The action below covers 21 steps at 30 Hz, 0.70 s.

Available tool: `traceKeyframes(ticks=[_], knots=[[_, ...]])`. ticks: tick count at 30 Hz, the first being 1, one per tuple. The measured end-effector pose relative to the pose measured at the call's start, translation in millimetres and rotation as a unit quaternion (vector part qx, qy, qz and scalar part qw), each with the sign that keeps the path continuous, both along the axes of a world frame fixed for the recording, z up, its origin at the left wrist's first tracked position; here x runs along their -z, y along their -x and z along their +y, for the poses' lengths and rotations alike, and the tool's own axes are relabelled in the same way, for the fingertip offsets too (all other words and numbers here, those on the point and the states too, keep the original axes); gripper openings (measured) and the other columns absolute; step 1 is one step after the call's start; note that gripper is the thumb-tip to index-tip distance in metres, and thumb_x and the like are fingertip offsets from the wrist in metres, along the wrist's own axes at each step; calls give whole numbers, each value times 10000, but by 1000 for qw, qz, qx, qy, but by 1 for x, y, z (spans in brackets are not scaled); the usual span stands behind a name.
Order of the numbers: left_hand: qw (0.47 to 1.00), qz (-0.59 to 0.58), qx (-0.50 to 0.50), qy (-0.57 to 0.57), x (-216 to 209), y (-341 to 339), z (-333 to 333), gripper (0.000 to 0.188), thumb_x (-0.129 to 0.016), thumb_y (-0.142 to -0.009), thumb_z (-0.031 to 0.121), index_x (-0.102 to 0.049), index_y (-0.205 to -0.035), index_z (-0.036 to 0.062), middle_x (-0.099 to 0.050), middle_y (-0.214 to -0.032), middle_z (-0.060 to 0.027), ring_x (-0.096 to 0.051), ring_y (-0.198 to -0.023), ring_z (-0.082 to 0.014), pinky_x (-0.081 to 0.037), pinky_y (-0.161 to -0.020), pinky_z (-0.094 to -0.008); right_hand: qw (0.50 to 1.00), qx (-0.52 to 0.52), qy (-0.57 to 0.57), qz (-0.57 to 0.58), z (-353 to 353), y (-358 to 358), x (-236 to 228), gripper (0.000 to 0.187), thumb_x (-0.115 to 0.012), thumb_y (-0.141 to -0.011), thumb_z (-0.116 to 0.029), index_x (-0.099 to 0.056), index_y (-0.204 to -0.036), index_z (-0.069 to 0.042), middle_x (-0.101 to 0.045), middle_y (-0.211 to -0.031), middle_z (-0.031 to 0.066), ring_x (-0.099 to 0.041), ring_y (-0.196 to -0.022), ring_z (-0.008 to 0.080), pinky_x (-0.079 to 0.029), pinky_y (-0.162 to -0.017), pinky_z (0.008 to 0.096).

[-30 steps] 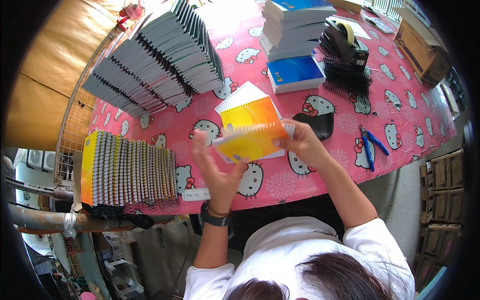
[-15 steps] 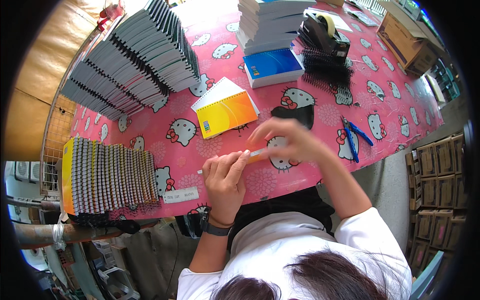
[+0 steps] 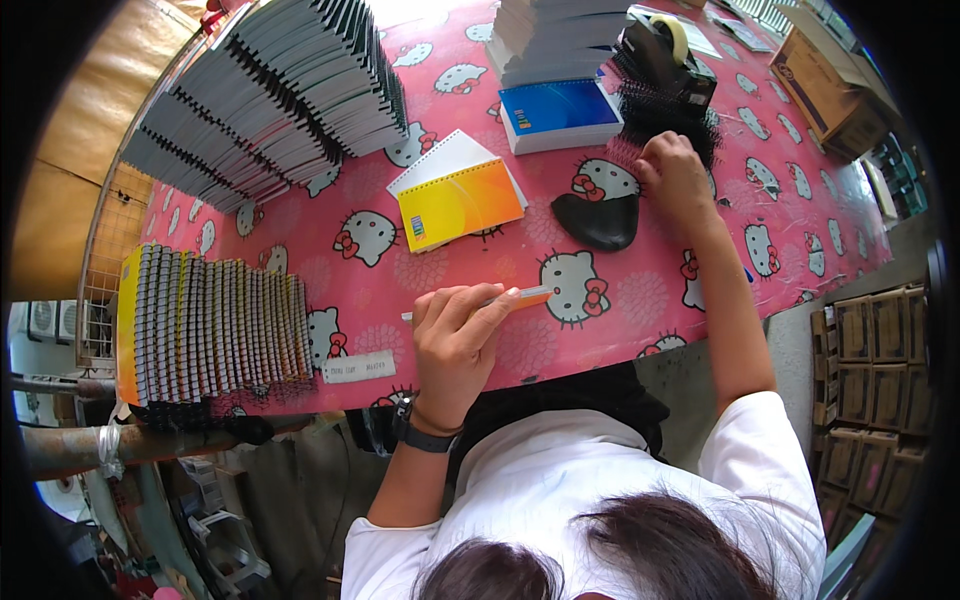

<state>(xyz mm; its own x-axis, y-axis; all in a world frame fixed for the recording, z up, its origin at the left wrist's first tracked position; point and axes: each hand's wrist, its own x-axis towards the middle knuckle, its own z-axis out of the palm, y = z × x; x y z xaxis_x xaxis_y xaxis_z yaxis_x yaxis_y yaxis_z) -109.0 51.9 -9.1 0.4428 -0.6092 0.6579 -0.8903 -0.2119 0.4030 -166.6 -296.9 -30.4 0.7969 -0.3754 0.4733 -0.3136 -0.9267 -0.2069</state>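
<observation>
A desk [image 3: 640, 300] covered in pink cartoon-cat cloth is seen from above. Nearest, a thin orange-and-white booklet [image 3: 490, 298] is grasped edge-on by the left hand [image 3: 455, 345]. Farther off, the right hand [image 3: 680, 180] is curled onto a heap of black plastic binding combs [image 3: 665, 100], beside a black oval pad [image 3: 598, 220].

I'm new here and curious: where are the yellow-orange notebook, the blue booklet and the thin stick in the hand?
yellow-orange notebook [image 3: 460, 203], head view, middle of cover.
blue booklet [image 3: 558, 106], head view, middle of cover.
thin stick [image 3: 530, 293], head view, orange end beyond the left hand [image 3: 455, 345].
</observation>
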Motion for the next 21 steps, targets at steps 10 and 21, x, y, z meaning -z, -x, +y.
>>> traceKeyframes(ticks=[10,21], knots=[[1000,8,-12,-4,-1,-1,5,236,-693,-746,0,-726,-956,104,-693,-921,-31,-632,-835,-199,-446,-777,-324,940,-198,-273,50,133,45,-77,424,-479,-841,55,-569,-1229,-91,-533,-940,140,-580,-883,317,-488,-754,407],[1000,5,-10,-2,1,2,1,241,-716,-739,14,-727,-961,107,-693,-917,-24,-632,-837,-194,-443,-789,-325,911,-189,-363,-61,172,36,-19,299,-566,-902,-40,-567,-1198,-83,-589,-973,120,-623,-772,292,-513,-672,366]])
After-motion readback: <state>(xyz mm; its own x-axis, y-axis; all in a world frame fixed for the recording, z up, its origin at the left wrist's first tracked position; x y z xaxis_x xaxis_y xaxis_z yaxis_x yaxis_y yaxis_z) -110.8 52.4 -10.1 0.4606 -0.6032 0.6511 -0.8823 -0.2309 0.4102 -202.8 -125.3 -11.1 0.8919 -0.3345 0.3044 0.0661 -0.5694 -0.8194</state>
